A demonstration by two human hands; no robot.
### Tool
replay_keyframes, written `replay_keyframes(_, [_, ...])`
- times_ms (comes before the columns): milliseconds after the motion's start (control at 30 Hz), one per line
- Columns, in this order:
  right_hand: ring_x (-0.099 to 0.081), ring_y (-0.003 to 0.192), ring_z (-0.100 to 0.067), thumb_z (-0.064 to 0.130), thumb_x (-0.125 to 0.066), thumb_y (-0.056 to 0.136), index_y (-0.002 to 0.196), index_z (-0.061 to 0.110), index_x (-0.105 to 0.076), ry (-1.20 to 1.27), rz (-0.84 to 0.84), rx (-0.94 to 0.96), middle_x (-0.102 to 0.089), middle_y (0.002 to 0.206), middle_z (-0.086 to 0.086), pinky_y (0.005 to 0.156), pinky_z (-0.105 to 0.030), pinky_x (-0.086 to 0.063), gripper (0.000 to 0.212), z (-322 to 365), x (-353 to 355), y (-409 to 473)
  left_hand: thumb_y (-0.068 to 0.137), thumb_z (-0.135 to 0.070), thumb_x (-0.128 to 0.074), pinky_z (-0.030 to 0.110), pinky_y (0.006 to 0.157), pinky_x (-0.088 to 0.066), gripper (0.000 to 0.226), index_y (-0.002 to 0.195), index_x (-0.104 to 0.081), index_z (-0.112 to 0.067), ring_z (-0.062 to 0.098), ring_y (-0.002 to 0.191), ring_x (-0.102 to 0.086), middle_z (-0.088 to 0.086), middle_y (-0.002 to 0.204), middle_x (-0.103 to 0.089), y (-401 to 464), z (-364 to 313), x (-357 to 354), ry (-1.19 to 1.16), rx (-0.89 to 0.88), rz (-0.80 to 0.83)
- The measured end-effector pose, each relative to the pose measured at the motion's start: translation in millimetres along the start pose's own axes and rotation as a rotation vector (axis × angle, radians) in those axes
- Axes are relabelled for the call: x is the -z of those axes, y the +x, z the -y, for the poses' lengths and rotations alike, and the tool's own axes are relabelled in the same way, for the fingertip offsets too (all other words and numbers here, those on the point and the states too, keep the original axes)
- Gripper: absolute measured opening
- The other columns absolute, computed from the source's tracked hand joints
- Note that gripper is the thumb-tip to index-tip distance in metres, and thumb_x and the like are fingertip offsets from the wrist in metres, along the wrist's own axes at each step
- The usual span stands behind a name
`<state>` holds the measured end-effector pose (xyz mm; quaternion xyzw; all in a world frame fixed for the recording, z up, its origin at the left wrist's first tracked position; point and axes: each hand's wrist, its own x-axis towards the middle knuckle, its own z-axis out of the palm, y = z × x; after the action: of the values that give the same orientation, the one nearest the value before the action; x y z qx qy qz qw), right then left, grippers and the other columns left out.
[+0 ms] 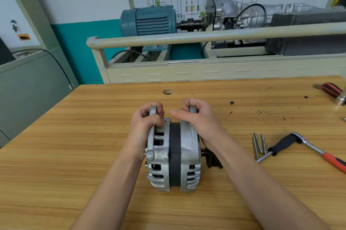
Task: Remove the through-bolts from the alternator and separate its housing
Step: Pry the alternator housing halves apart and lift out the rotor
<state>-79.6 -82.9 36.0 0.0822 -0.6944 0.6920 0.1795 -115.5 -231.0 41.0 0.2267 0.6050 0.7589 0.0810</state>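
An alternator (173,154) stands on edge at the middle of a wooden bench (74,154), its shaft lying left to right, as a person grips it from both sides. The left hand (144,126) is curled around the mounting ear of the left housing half (159,156); the right hand (196,119) is closed the same way over the ear of the right half (189,154), thumb pointing toward the other hand. Three long bolts (259,144) lie loose together on the bench well to the right, beside a ratchet (299,145) with a red-and-black handle, so the bolt removal looks finished, at least for those three; whether a fourth remains in the body cannot be told from this angle. The separation itself appears not yet done: the two silver halves sit on either side of the dark stator band (175,154), with no clear open gap between them. The pulley end (212,158) pokes out at the right, behind the right forearm. What is left, by this reading, is to pull or work the halves apart. Another red-handled tool (331,89) rests at the bench's far right edge.
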Motion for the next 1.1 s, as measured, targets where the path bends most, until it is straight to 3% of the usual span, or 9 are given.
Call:
replay_keyframes(167, [-0.035,0.049,-0.008,0.017,-0.075,0.080,0.045,0.020,-0.042,0.058,-0.091,-0.036,-0.033,0.050,0.002,0.059,-0.008,-0.039,0.048,2,-5,2,0.066,-0.011,-0.065,0.026,0.054,-0.033,0.016,0.060,-0.053,-0.020,0.014,0.055,-0.040,0.002,0.061,-0.041,4,6,4,-0.029,-0.002,-0.001])
replay_keyframes(300, [-0.030,0.048,-0.009,0.005,-0.074,0.077,0.040,0.022,-0.041,0.050,-0.138,-0.041,-0.032,0.049,0.000,0.052,-0.010,-0.037,0.051,1,-6,2,0.055,-0.026,-0.069,0.029,0.058,-0.031,0.014,0.055,-0.056,-0.021,0.015,0.056,-0.039,0.001,0.058,-0.042,11,6,6,-0.054,0.019,0.055])
replay_keyframes(433, [-0.028,0.047,-0.007,-0.009,-0.066,0.072,0.038,0.023,-0.042,-0.003,-0.143,-0.043,-0.031,0.047,0.005,0.049,-0.011,-0.031,0.052,2,-7,3,0.049,-0.022,-0.066,0.030,0.054,-0.026,0.014,0.055,-0.053,-0.020,0.015,0.056,-0.035,0.003,0.061,-0.038,11,6,8,-0.074,0.027,0.060])
replay_keyframes(633, [-0.029,0.045,-0.004,-0.015,-0.063,0.071,0.037,0.023,-0.045,-0.034,-0.096,-0.018,-0.034,0.043,0.012,0.050,-0.014,-0.032,0.054,5,-16,1,0.060,-0.007,-0.060,0.031,0.053,-0.022,0.016,0.056,-0.051,-0.020,0.014,0.054,-0.031,0.001,0.060,-0.038,1,11,15,-0.087,-0.033,0.042])
replay_keyframes(800, [-0.034,0.046,-0.003,0.005,-0.064,0.058,0.038,0.024,-0.048,-0.030,-0.094,0.015,-0.040,0.045,0.011,0.051,-0.012,-0.034,0.032,9,-19,-4,0.056,-0.017,-0.064,0.030,0.052,-0.024,0.013,0.057,-0.052,-0.023,0.013,0.054,-0.033,0.000,0.059,-0.039,-3,13,15,-0.087,-0.098,0.062])
replay_keyframes(967, [-0.034,0.048,-0.007,0.005,-0.064,0.058,0.039,0.024,-0.048,-0.015,-0.090,0.024,-0.040,0.047,0.007,0.052,-0.014,-0.034,0.032,9,-20,-9,0.058,-0.021,-0.063,0.025,0.050,-0.027,0.010,0.058,-0.053,-0.024,0.011,0.053,-0.034,-0.004,0.058,-0.042,-7,16,17,-0.091,-0.152,0.086])
replay_keyframes(1100, [-0.032,0.051,-0.013,0.010,-0.067,0.059,0.038,0.023,-0.048,-0.008,-0.132,-0.033,-0.038,0.051,-0.001,0.054,-0.022,-0.033,0.031,9,-20,-5,0.062,-0.009,-0.062,0.026,0.052,-0.029,0.018,0.057,-0.054,-0.024,0.012,0.054,-0.037,-0.003,0.060,-0.042,-1,17,17,-0.075,-0.129,0.065])
